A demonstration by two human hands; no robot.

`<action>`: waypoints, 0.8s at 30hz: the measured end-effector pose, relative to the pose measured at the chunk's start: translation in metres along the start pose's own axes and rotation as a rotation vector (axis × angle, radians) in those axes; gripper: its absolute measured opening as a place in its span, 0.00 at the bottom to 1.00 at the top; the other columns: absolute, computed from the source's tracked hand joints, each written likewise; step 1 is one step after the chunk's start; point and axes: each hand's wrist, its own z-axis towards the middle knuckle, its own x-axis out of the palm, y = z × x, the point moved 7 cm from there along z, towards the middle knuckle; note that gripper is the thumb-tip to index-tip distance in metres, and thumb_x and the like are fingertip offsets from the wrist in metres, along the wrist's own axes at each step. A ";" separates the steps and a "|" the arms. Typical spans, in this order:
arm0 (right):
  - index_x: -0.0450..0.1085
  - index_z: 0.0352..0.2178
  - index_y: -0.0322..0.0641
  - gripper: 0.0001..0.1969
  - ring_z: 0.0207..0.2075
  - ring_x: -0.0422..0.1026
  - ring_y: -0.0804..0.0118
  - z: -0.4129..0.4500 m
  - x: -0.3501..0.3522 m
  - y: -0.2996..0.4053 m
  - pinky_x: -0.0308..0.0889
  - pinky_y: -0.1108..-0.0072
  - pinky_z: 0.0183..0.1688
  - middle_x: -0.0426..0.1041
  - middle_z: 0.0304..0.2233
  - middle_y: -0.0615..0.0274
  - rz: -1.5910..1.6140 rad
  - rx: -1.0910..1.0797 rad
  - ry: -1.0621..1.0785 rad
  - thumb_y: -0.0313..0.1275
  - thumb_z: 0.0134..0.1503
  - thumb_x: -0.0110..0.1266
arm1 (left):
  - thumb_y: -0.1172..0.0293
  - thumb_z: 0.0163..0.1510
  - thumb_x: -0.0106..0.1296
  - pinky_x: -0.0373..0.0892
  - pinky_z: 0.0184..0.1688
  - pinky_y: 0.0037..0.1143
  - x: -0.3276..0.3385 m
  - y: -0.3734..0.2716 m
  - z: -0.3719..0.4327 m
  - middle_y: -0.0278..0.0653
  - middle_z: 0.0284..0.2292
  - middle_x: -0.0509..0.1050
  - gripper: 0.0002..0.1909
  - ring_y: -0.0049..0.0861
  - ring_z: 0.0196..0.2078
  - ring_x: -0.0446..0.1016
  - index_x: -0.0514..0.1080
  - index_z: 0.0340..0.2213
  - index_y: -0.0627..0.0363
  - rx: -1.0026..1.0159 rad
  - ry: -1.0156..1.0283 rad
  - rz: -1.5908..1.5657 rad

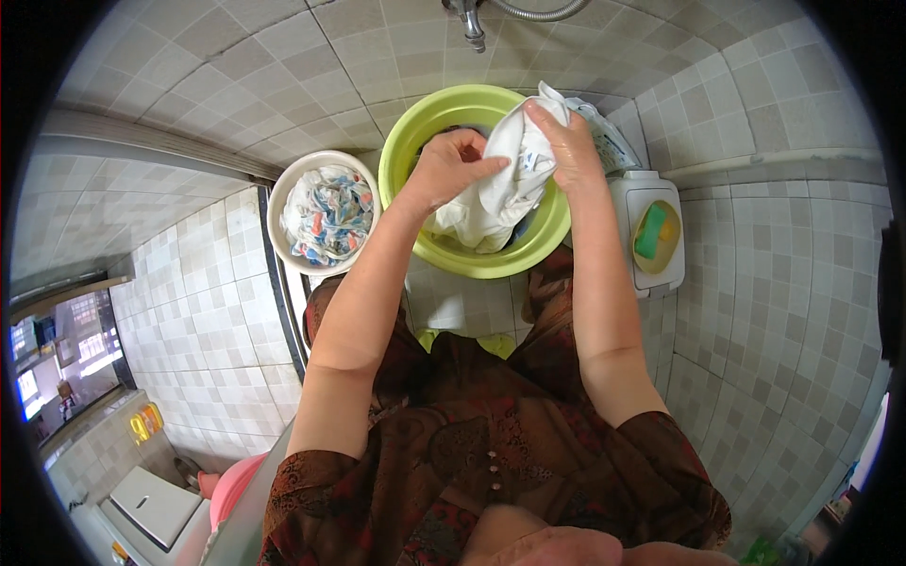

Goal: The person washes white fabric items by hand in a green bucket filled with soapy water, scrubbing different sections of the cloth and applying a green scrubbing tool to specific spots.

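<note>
A wet white cloth garment [513, 187] with small blue markings is bunched over a lime-green plastic basin [488, 267]. My right hand [568, 145] grips its upper right part, lifting a corner above the basin's rim. At the garment's left edge, my left hand [456, 166] has its thumb against the fabric and its fingers curled, pinching the edge. The lower folds hang down into the basin. Darker cloth [522, 230] shows partly beneath the white one; the rest of the basin's contents is hidden.
A cream basin [274, 225] of patterned wet cloth [329, 216] stands left. At right, a white lidded bin [664, 283] carries a soap dish [665, 263] with a green sponge [648, 232]. A plastic bag [609, 138] sits behind. A metal tap [473, 28] projects from the tiled wall above.
</note>
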 end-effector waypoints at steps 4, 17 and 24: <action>0.69 0.35 0.34 0.15 0.33 0.72 0.70 0.007 -0.012 -0.004 0.67 0.78 0.36 0.72 0.33 0.61 0.111 0.021 -0.062 0.33 0.48 0.59 | 0.61 0.39 0.62 0.67 0.28 0.22 -0.003 -0.001 -0.003 0.38 0.20 0.73 0.16 0.23 0.22 0.71 0.72 0.26 0.59 0.065 -0.040 0.486; 0.69 0.35 0.34 0.14 0.33 0.72 0.69 0.006 -0.009 -0.013 0.68 0.78 0.36 0.72 0.33 0.60 0.192 0.066 -0.059 0.31 0.49 0.59 | 0.61 0.41 0.59 0.68 0.30 0.27 0.007 0.000 -0.007 0.41 0.22 0.73 0.15 0.32 0.24 0.72 0.69 0.27 0.58 0.089 -0.077 0.462; 0.68 0.38 0.32 0.16 0.36 0.71 0.67 0.003 -0.009 -0.004 0.67 0.77 0.39 0.72 0.35 0.59 0.115 0.092 0.097 0.25 0.45 0.59 | 0.68 0.49 0.50 0.66 0.28 0.27 -0.023 -0.029 -0.009 0.44 0.19 0.69 0.09 0.33 0.22 0.69 0.64 0.28 0.61 0.375 -0.442 0.514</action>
